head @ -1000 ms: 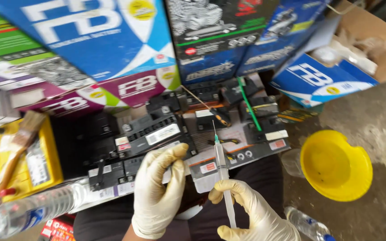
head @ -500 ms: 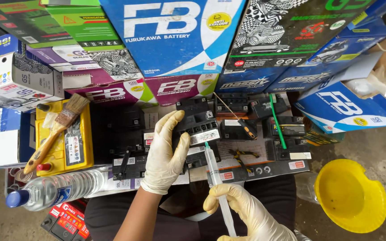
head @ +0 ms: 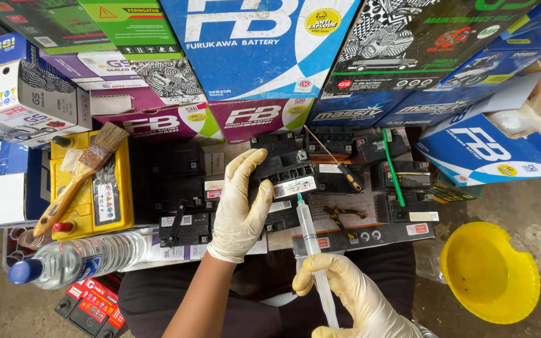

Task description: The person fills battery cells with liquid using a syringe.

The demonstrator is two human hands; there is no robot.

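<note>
One syringe (head: pixel 311 241), one paintbrush (head: pixel 79 175), one water bottle (head: pixel 76 260), one yellow bowl (head: pixel 489 272), two gloved hands (head: pixel 239 206).
</note>
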